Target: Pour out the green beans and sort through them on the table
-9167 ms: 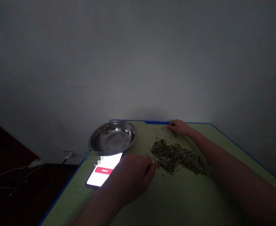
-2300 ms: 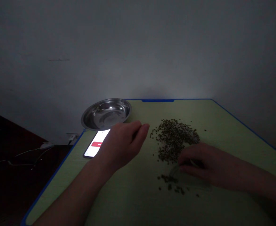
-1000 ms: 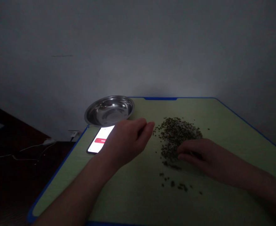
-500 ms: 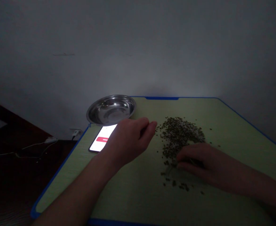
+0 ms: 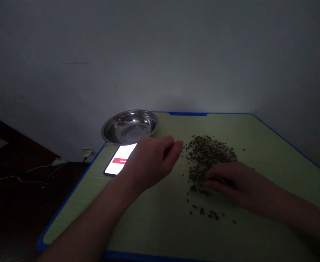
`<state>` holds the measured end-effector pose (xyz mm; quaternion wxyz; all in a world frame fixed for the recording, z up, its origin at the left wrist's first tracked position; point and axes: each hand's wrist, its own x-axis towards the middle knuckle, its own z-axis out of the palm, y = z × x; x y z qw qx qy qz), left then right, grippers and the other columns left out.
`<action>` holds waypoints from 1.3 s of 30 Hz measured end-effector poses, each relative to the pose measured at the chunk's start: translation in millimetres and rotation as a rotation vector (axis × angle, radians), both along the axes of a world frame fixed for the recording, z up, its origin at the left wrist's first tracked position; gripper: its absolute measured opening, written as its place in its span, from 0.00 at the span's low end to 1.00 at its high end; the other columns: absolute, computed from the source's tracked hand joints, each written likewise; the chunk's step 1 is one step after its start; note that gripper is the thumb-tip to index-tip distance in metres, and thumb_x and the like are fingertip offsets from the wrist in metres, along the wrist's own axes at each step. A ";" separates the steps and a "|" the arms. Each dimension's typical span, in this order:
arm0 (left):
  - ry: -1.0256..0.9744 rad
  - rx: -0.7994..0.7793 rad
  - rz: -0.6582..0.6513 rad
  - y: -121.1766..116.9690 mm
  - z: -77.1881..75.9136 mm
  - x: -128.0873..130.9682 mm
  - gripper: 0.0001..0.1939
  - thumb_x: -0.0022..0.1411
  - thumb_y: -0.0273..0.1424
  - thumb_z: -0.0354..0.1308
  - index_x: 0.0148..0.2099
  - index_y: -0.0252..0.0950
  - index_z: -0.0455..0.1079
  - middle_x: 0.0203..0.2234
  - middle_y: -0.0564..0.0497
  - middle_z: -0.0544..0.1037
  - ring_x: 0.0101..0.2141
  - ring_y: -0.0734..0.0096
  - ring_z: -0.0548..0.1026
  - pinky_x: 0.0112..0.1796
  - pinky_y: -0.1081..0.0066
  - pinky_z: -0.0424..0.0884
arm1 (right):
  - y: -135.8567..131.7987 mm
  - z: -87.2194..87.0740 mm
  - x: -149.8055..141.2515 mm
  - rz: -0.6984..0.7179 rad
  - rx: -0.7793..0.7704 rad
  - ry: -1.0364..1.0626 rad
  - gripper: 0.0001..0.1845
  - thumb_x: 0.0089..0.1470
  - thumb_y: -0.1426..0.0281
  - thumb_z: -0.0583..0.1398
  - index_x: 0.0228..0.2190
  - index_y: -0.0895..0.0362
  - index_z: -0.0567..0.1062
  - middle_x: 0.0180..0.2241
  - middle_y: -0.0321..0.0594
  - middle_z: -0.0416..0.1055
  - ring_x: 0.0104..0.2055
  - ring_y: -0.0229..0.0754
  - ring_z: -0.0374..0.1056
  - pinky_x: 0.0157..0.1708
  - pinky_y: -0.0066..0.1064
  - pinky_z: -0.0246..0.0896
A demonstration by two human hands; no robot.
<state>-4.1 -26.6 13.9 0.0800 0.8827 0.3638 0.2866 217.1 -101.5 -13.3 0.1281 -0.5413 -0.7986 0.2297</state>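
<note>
My left hand (image 5: 155,158) is closed in a loose fist over the table, left of the pile; whatever it may hold is hidden. A heap of small dark green-brown beans (image 5: 207,151), mixed with pale rice-like grains, lies right of centre. At the heap's near side, my right hand (image 5: 230,182) is closed, thumb and fingers pinched together on a thin see-through piece, mostly hidden by the hand. Its faint edge shows by the beans under my fingertips. Several loose beans (image 5: 213,215) are scattered closer to me.
A steel basin (image 5: 131,127) stands at the back left of the pale green, blue-edged table (image 5: 154,229). A lit phone (image 5: 118,160) lies in front of it, partly behind my left hand. Beyond the table are a wall (image 5: 176,58) and, low on the left, a plug (image 5: 88,153) with white cables.
Over the longer span, my right hand came from the table's far edge to the heap's near side. In the last second it swung slightly nearer, then back to the beans. My left hand stayed closed.
</note>
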 end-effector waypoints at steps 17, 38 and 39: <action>0.000 0.004 -0.014 -0.1 0.3 -0.3 0.20 0.66 0.35 0.48 0.21 0.35 0.55 0.13 0.60 0.53 0.16 0.80 0.53 0.22 0.71 0.45 | 5.3 -1.1 -15.3 0.071 0.042 0.009 0.12 0.59 0.63 0.55 0.30 0.54 0.75 0.28 0.36 0.74 0.29 0.37 0.66 0.29 0.29 0.55; 0.025 -0.007 -0.022 2.5 -1.5 -0.3 0.20 0.66 0.35 0.47 0.22 0.35 0.55 0.14 0.60 0.52 0.17 0.80 0.53 0.23 0.70 0.45 | -47.6 -11.1 37.8 -0.244 -0.104 0.060 0.18 0.59 0.57 0.52 0.27 0.54 0.73 0.25 0.35 0.71 0.27 0.38 0.66 0.27 0.30 0.59; 0.023 -0.006 -0.026 2.5 -1.5 -0.2 0.20 0.66 0.35 0.47 0.21 0.35 0.55 0.14 0.60 0.52 0.17 0.80 0.52 0.23 0.71 0.45 | -51.4 -13.7 39.5 -0.259 -0.112 0.053 0.18 0.59 0.57 0.52 0.27 0.54 0.73 0.25 0.36 0.71 0.27 0.38 0.66 0.26 0.31 0.59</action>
